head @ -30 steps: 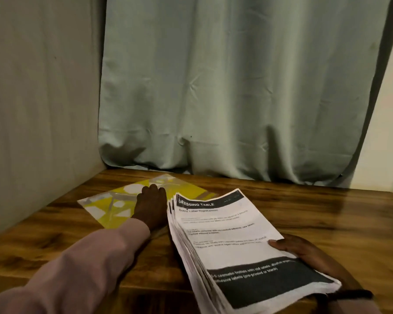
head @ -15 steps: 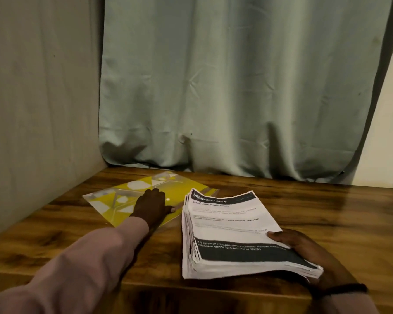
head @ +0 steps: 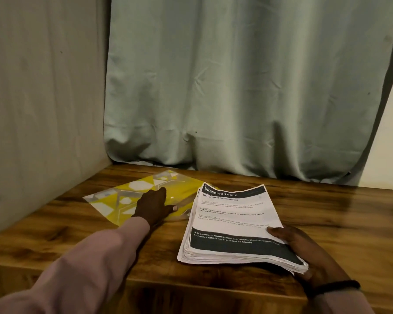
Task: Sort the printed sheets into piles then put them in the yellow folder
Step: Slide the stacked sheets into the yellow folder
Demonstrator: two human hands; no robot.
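Note:
A thick stack of printed sheets (head: 234, 225) lies near the front edge of the wooden table (head: 327, 211), its top page headed "DRESSING TABLE". My right hand (head: 304, 250) grips the stack's right side, thumb on the top page and fingers underneath. The yellow folder (head: 123, 196), patterned with white and grey shapes, lies flat at the back left of the table. My left hand (head: 153, 206) rests on the folder's near right part with fingers stretched out flat. The folder's right corner is hidden behind the stack.
A pale green curtain (head: 247, 87) hangs along the table's back edge. A beige wall (head: 43, 98) bounds the left side. Bare wood shows to the right of the stack and in front of the folder.
The stack was tilted up a second ago and now lies flat on the table. My left hand stays on the folder, which has slid slightly.

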